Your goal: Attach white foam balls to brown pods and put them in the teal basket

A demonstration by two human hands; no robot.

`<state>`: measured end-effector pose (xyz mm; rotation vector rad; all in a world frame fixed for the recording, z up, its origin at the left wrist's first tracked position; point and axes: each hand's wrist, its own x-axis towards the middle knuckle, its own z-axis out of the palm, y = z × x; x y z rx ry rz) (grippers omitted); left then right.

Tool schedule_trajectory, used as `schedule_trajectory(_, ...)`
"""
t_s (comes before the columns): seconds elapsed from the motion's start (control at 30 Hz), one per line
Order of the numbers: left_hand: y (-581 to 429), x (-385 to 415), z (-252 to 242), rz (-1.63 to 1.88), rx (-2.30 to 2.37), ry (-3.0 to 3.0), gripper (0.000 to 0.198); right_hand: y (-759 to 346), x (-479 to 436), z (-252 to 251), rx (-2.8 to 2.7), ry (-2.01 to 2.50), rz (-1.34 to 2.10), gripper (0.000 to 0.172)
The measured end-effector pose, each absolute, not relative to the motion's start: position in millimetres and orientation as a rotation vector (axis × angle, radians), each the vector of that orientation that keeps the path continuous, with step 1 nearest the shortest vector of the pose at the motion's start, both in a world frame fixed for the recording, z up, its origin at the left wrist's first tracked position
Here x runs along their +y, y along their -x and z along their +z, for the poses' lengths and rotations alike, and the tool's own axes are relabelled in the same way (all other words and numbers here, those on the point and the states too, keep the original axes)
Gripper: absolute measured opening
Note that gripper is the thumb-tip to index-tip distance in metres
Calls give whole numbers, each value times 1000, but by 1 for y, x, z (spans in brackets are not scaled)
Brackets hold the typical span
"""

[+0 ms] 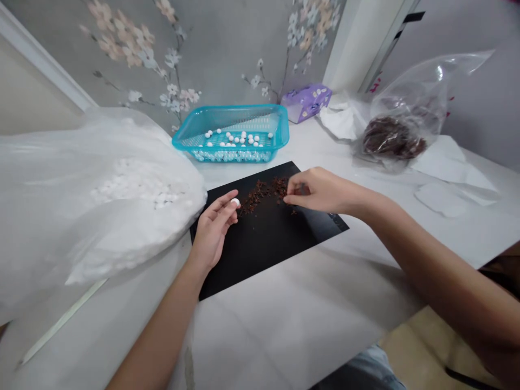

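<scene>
Between the thumb and fingers of my left hand is a small white ball, held over the left part of a black mat. My right hand is at the mat's right side, thumb and fingertips pinched at the edge of a scatter of small reddish-brown bits. Whether a bit is between those fingertips is too small to make out. The brown bits lie in a loose band across the mat's far half, between both hands.
Behind the mat stands a turquoise basket with many white balls. A large translucent bag of white pieces fills the left. At the back right are a purple packet, crumpled white tissue and a clear bag of brown material. A pale stick lies front left.
</scene>
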<state>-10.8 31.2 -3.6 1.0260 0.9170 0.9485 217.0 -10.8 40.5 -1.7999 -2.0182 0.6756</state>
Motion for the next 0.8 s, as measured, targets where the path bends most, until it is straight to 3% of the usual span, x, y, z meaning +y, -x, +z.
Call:
schedule_trajectory(0.23, 11, 32, -5, 937, 914, -1045, 17, -240, -18, 21, -2053, 1651, 997, 22)
schedule_trajectory(0.57, 11, 29, -3, 904, 906, -1105, 10, -236, -13, 9, -2089, 1442, 982, 15)
schedule_trajectory(0.7, 9, 29, -3, 910, 914, -1128, 13, -214, -15, 5, -1803, 1314, 928, 14)
schedule_trajectory(0.8, 9, 28, -2, 875, 958, -1151, 16, -186, -18, 1, -1440, 1209, 1098, 21)
